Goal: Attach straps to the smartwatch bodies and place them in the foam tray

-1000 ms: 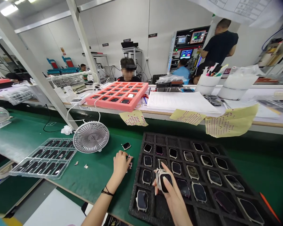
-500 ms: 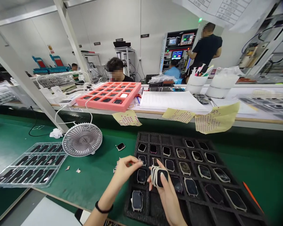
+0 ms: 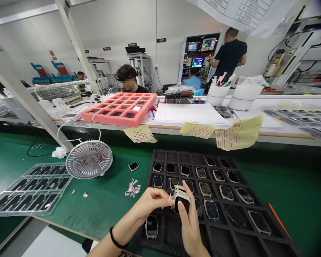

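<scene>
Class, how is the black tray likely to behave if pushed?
The black tray would probably slide rather than tip, lying wide and flat. Its foam-like surface suggests slight give. Its watches may shift, since gaps show around several.

No wording is legible. Characters too small or blurred to read stand on a dark rectangular wall plate (image 3: 161, 40), a white hanging paper sheet with a ruled table (image 3: 247, 15) and a white rectangular shelf-edge label (image 3: 81, 125).

A grey fan (image 3: 89, 159) stands near crumpled white tissue (image 3: 59, 152); yellow dotted sheets (image 3: 197, 130) overhang a shelf (image 3: 283, 136).
</scene>
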`<state>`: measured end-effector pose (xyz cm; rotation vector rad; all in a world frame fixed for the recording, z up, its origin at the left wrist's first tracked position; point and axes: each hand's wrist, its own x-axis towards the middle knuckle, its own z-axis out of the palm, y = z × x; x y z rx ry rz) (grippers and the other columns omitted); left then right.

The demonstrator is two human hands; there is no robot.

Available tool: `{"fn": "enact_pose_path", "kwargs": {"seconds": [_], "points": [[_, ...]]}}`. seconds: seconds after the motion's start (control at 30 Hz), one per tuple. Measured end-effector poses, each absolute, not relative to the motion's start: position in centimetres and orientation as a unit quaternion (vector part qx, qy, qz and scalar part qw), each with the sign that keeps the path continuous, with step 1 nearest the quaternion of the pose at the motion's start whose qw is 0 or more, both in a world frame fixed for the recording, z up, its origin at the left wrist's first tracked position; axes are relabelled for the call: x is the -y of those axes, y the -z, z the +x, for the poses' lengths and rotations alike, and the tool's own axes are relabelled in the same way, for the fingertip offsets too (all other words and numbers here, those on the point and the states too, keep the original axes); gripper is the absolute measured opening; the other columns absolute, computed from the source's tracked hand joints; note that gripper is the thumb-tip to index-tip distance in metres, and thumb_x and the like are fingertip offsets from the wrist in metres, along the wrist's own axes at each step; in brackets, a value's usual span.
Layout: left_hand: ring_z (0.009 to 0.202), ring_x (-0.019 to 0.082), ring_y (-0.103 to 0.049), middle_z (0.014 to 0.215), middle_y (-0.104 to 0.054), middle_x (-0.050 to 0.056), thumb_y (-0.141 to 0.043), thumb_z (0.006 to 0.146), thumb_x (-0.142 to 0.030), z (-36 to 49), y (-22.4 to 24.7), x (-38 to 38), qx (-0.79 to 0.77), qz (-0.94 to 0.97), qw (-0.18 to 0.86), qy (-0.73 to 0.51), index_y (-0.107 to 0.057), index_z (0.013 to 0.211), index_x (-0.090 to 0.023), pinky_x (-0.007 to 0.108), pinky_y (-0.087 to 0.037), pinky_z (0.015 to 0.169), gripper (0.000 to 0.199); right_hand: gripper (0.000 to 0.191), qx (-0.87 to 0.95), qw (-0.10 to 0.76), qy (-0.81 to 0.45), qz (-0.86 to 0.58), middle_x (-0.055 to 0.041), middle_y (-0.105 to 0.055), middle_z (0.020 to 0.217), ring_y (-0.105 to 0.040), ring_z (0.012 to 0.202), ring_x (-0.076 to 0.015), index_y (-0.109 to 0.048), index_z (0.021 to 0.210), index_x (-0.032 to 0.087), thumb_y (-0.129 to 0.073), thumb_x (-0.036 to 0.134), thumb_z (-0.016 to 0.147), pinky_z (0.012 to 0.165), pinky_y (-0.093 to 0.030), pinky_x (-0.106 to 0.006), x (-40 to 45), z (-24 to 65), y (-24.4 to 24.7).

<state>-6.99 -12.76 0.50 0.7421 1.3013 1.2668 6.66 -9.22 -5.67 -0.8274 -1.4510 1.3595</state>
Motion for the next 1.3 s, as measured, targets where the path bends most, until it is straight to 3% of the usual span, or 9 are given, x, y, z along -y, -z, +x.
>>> {"fn": "enact_pose_path", "kwargs": {"seconds": [0.13, 0.37, 0.63, 0.8, 0.87, 0.97, 1.07, 1.17, 1.3], "points": [[0.059, 0.007, -0.048, 0.068, -0.062, 0.001, -0.077, 0.065, -0.035, -6.6, -0.8, 13.0, -0.571, 0.367, 0.515, -0.523, -0.066, 0.062, -0.012, 0.020, -0.035, 0.057, 0.026, 0.049, 0.609, 0.471, -0.541, -0.338, -0.0028, -0.036, 0.149, -0.029, 0.139, -0.0245, -0.035, 0.141, 0.030, -0.045, 0.042, 0.094, 0.110, -0.030, -0.040, 8.9, 6.8, 6.3], [0.065, 0.012, -0.056, 0.073, -0.061, 0.002, -0.057, 0.086, -0.027, -5.6, -1.7, 13.5, -0.664, 0.501, 0.316, -0.457, -0.069, 0.080, -0.016, 0.021, -0.038, 0.058, 0.017, 0.053, 0.604, 0.452, -0.552, -0.356, -0.0021, -0.033, 0.151, -0.027, 0.140, -0.0248, -0.033, 0.143, 0.031, -0.045, 0.045, 0.093, 0.112, -0.027, -0.041, 8.3, 6.8, 6.2], [0.092, 0.017, -0.060, 0.101, -0.064, 0.007, -0.052, 0.090, -0.031, -4.9, -0.6, 13.9, -0.604, 0.502, 0.318, -0.531, -0.070, 0.111, -0.025, 0.027, -0.048, 0.082, 0.028, 0.056, 0.586, 0.437, -0.583, -0.355, -0.0039, -0.033, 0.151, -0.025, 0.140, -0.0243, -0.034, 0.142, 0.027, -0.046, 0.050, 0.092, 0.114, -0.022, -0.043, 8.1, 6.8, 6.1], [0.083, 0.016, -0.061, 0.094, -0.067, 0.008, -0.064, 0.081, -0.040, -4.9, -0.6, 13.3, -0.579, 0.386, 0.397, -0.599, -0.077, 0.093, -0.018, 0.025, -0.051, 0.073, 0.028, 0.054, 0.539, 0.433, -0.632, -0.349, -0.0016, -0.036, 0.149, -0.029, 0.139, -0.0241, -0.039, 0.139, 0.030, -0.048, 0.051, 0.090, 0.115, -0.022, -0.044, 8.2, 6.7, 5.7], [0.070, 0.015, -0.060, 0.082, -0.069, 0.008, -0.073, 0.071, -0.042, -4.9, -0.3, 12.9, -0.570, 0.317, 0.434, -0.622, -0.078, 0.084, -0.015, 0.025, -0.051, 0.065, 0.030, 0.054, 0.488, 0.426, -0.681, -0.342, -0.0032, -0.040, 0.147, -0.035, 0.135, -0.0260, -0.040, 0.138, 0.030, -0.048, 0.053, 0.090, 0.111, -0.029, -0.046, 8.3, 6.5, 5.5], [0.056, 0.012, -0.055, 0.063, -0.066, 0.004, -0.080, 0.062, -0.042, -4.4, 0.3, 12.5, -0.550, 0.240, 0.461, -0.654, -0.077, 0.088, -0.014, 0.025, -0.050, 0.055, 0.039, 0.055, 0.409, 0.418, -0.744, -0.324, -0.0059, -0.046, 0.142, -0.047, 0.127, -0.0277, -0.041, 0.138, 0.029, -0.048, 0.055, 0.089, 0.101, -0.042, -0.046, 8.6, 6.2, 5.3], [0.055, 0.010, -0.052, 0.068, -0.065, 0.003, -0.080, 0.063, -0.038, -3.6, 0.7, 12.4, -0.540, 0.233, 0.432, -0.684, -0.077, 0.086, -0.015, 0.021, -0.045, 0.050, 0.033, 0.055, 0.384, 0.435, -0.749, -0.319, -0.0051, -0.047, 0.141, -0.048, 0.125, -0.0261, -0.040, 0.138, 0.031, -0.048, 0.054, 0.089, 0.098, -0.045, -0.043, 9.1, 5.9, 5.4], [0.062, 0.009, -0.053, 0.078, -0.066, 0.004, -0.077, 0.069, -0.033, -2.6, 0.8, 12.4, -0.545, 0.257, 0.383, -0.700, -0.077, 0.078, -0.016, 0.020, -0.045, 0.054, 0.019, 0.053, 0.388, 0.454, -0.732, -0.328, -0.0044, -0.044, 0.143, -0.045, 0.128, -0.0252, -0.038, 0.139, 0.032, -0.045, 0.053, 0.091, 0.097, -0.046, -0.041, 9.5, 5.6, 5.6], [0.081, 0.015, -0.061, 0.081, -0.068, 0.005, -0.073, 0.074, -0.029, -1.5, 1.0, 12.3, -0.558, 0.270, 0.353, -0.700, -0.075, 0.076, -0.017, 0.024, -0.050, 0.077, 0.013, 0.053, 0.406, 0.481, -0.701, -0.334, -0.0055, -0.041, 0.146, -0.043, 0.129, -0.0247, -0.033, 0.141, 0.030, -0.040, 0.052, 0.093, 0.103, -0.040, -0.044, 9.8, 5.3, 5.8]]}}
